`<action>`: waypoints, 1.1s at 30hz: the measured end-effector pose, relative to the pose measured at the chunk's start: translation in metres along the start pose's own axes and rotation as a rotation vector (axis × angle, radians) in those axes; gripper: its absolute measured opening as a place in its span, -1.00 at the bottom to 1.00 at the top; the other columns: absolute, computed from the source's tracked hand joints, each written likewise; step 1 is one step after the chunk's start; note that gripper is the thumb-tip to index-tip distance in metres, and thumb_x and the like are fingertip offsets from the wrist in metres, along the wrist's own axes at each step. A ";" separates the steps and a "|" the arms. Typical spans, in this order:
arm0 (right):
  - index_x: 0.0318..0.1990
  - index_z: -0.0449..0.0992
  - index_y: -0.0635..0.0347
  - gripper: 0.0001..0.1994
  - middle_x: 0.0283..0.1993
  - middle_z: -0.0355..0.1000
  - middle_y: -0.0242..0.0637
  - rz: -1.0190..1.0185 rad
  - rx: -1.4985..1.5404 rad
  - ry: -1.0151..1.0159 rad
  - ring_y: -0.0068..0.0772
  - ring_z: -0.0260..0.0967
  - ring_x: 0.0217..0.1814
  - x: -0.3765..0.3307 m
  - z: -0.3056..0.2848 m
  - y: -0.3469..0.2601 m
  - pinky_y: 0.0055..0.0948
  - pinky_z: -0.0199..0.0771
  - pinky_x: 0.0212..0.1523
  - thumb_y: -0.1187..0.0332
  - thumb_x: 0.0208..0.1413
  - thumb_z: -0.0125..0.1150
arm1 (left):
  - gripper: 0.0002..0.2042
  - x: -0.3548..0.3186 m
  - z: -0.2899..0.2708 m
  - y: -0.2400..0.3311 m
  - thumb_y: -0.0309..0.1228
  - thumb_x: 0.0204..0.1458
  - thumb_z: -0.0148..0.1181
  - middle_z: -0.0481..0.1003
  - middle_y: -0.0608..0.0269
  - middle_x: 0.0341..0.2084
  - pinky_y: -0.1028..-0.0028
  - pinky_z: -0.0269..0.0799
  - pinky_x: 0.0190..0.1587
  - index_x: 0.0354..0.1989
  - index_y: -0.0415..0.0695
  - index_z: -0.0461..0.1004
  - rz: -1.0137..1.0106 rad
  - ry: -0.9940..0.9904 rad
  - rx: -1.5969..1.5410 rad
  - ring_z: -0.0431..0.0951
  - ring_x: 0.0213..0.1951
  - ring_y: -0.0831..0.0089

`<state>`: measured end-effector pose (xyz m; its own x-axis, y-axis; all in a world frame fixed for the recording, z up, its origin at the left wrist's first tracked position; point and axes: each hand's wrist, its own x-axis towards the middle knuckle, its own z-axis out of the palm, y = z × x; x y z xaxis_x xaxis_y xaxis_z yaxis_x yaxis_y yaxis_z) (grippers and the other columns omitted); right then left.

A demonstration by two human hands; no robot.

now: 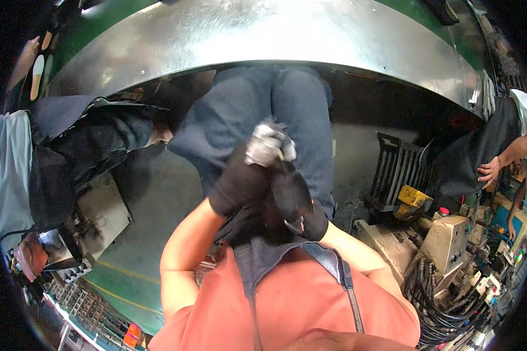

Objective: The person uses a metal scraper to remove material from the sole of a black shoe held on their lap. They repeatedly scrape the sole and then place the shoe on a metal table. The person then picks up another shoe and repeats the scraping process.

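Both my hands are brought together above my lap, in black gloves with whitish, silvery coverings over the fingers. The fingers of my left hand (246, 172) are curled closed against those of my right hand (290, 190). My right hand is also closed, its fingertips pressed up to the left ones. Motion smears the fingertips, and whatever may be between them is hidden. Beneath the hands are my dark trousers (301, 111) and a dark apron (266, 257) over a salmon-coloured shirt.
A shiny metal bench (257, 35) curves across in front of my knees. To the right stand a dark slatted crate (395, 167), a yellow part (413, 199), a machine box (445, 243) and black cables (427, 298). Co-workers sit on both sides; one person's hand (489, 171) shows at right.
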<state>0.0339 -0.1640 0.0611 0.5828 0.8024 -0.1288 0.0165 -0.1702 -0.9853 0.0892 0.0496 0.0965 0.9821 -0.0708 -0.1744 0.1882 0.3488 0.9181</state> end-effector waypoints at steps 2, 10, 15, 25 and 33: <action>0.05 0.44 0.14 -0.58 0.11 0.38 -0.10 -0.095 -0.266 0.039 -0.02 0.30 0.18 -0.001 0.001 0.000 -0.22 0.22 0.24 0.24 0.01 0.24 | -0.56 0.000 -0.009 0.006 0.03 0.21 -0.09 0.45 0.27 -0.34 0.47 0.39 -0.22 -0.17 -0.18 0.39 0.034 0.053 -0.129 0.44 -0.36 0.51; -0.01 0.45 0.18 -0.64 -0.03 0.40 -0.06 -0.106 -0.203 -0.075 0.01 0.33 0.02 -0.012 -0.002 0.005 -0.20 0.26 0.08 0.24 0.05 0.19 | -0.71 -0.048 -0.011 -0.078 -0.33 0.07 0.14 0.49 0.13 -0.24 0.37 0.49 -0.12 -0.08 -0.21 0.40 -0.043 0.116 -0.723 0.52 -0.21 0.34; -0.05 0.45 0.21 -0.68 -0.14 0.41 -0.03 -0.105 -0.196 -0.109 0.01 0.35 -0.10 -0.010 -0.003 0.008 -0.19 0.29 -0.05 0.25 0.09 0.14 | -0.79 -0.055 -0.015 -0.086 -0.44 0.04 0.12 0.50 0.25 -0.28 0.45 0.41 -0.13 -0.15 -0.20 0.42 0.005 0.135 -0.142 0.49 -0.25 0.47; -0.20 0.44 0.26 -0.77 -0.37 0.39 0.00 0.153 -0.135 0.141 0.03 0.36 -0.36 0.039 -0.030 -0.083 -0.17 0.34 -0.30 0.26 0.23 -0.02 | -0.69 0.019 -0.015 0.023 -0.34 0.26 -0.19 0.45 0.18 -0.09 0.40 0.27 0.11 0.03 -0.20 0.38 0.283 0.261 0.223 0.40 0.03 0.37; -0.30 0.38 0.24 -0.53 -0.48 0.21 -0.31 0.215 0.272 0.241 -0.43 0.18 -0.41 0.049 -0.013 -0.054 -0.41 0.29 -0.27 0.01 0.35 -0.28 | -0.76 0.039 -0.019 0.047 -0.55 -0.06 0.13 0.39 0.25 -0.17 0.41 0.21 0.14 -0.17 -0.17 0.38 0.151 0.060 0.344 0.36 0.01 0.38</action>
<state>0.0724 -0.1230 0.1098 0.7233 0.6030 -0.3366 -0.3224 -0.1362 -0.9368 0.1363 0.0810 0.1258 0.9991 0.0162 -0.0394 0.0391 0.0161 0.9991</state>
